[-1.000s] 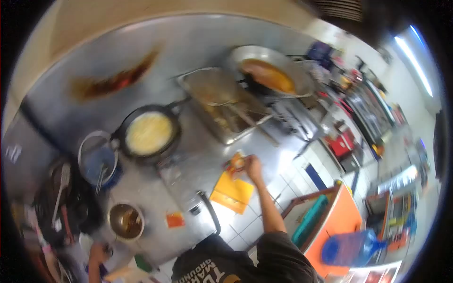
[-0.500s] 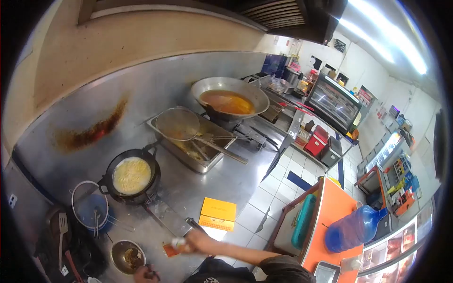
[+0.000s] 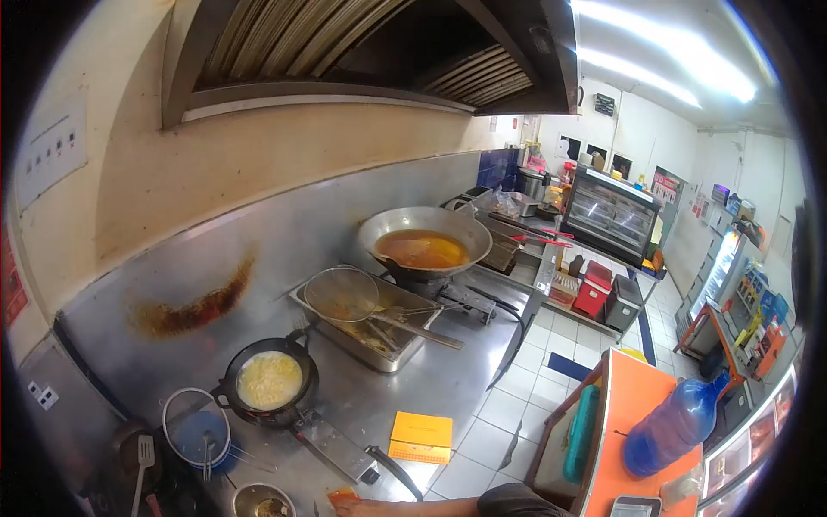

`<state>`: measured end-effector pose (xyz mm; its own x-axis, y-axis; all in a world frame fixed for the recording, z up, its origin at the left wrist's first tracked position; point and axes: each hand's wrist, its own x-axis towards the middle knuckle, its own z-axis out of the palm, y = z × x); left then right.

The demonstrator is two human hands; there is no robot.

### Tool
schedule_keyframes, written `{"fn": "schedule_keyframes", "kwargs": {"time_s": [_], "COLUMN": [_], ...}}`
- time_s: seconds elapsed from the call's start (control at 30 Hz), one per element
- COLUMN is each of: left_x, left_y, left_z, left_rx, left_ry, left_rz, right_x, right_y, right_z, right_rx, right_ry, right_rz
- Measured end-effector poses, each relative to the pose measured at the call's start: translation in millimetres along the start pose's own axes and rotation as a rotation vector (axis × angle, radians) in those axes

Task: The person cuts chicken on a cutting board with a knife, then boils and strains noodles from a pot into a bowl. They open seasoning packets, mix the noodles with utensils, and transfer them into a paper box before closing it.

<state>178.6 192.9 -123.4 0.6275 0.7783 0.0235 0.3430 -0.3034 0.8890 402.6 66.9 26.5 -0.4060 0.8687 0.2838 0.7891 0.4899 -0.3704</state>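
Observation:
At the bottom edge, my right hand point(image 3: 369, 508) is partly cut off by the frame, beside a small orange packet point(image 3: 343, 497). Its fingers show too little to tell whether they grip the packet. My left hand is out of view. To the left of the packet is a metal bowl point(image 3: 258, 501) with dark food pieces. A black pan point(image 3: 226, 389) of bubbling oil with pale yellow food sits on a burner point(image 3: 338, 448). The yellow-orange box point(image 3: 421, 437) lies on the steel counter point(image 3: 379, 405) near its edge.
A wide wok point(image 3: 375, 231) of orange-brown oil stands at the back. In front are a steel tray point(image 3: 388, 364) and a mesh strainer point(image 3: 342, 295). Another strainer point(image 3: 196, 422) rests at left. An orange table point(image 3: 624, 405) holds a blue water bottle point(image 3: 672, 431). A range hood point(image 3: 379, 52) hangs overhead.
The view has tilted upward, so the counter sits lower. My right hand has moved from near the box to the orange packet. My left hand has left the view.

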Motion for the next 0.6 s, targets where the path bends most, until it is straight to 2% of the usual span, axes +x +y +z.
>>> {"fn": "schedule_keyframes", "kwargs": {"time_s": [0.07, 0.1, 0.13, 0.17, 0.2, 0.23, 0.27, 0.3, 0.37, 0.43, 0.5, 0.57, 0.6], "left_x": [12.3, 8.8, -2.6, -10.7, -14.5, -15.6, -15.5, -18.1, -20.5, -20.2, -23.1, -25.6, -33.5], "left_y": [9.9, 20.8, 30.5, 43.0, 56.6, 78.5, 82.5, 75.7, 80.7, 70.7, 75.9, 78.5, 90.8], "left_z": [-6.3, -11.2, -13.8, -15.1, -19.9, -23.7, -21.9, -18.8, -14.9, -4.5, -11.7, -22.2, -34.9], "left_rx": [0.026, 0.038, 0.045, 0.163, 0.291, 0.195, 0.222, 0.230, -0.044, -0.079, -0.126, -0.196, -0.195], "left_ry": [-0.079, -0.124, -0.167, -0.109, -0.052, -0.098, -0.062, -0.017, 0.036, 0.104, 0.143, 0.093, 0.116], "left_rz": [-0.099, -0.171, -0.264, -0.046, 0.147, 0.008, 0.048, 0.076, -0.073, -0.095, -0.153, -0.296, -0.312], "right_x": [-4.8, -2.6, -6.9, -2.3, -2.0, -2.8, 4.1, 5.1, 25.6, 28.7, 37.5, 35.5, 35.7], "right_y": [13.9, 50.1, 56.6, 36.2, 42.1, 47.8, 37.7, 48.8, 28.3, 35.4, 31.7, 37.3, 28.8], "right_z": [34.4, 75.5, 108.0, 58.8, 68.4, 79.6, 63.0, 72.0, 36.6, 51.1, 48.2, 60.9, 48.8], "right_rx": [0.184, 0.055, -0.056, -0.018, 0.054, 0.125, 0.306, 0.342, 0.624, 0.603, 0.597, 0.716, 0.665], "right_ry": [0.263, 0.173, 0.071, 0.069, 0.054, 0.043, 0.144, 0.003, -0.098, -0.144, -0.246, -0.173, -0.143], "right_rz": [0.052, 0.012, -0.035, -0.055, -0.004, 0.047, 0.098, 0.058, 0.265, 0.236, 0.377, 0.378, 0.309]}}
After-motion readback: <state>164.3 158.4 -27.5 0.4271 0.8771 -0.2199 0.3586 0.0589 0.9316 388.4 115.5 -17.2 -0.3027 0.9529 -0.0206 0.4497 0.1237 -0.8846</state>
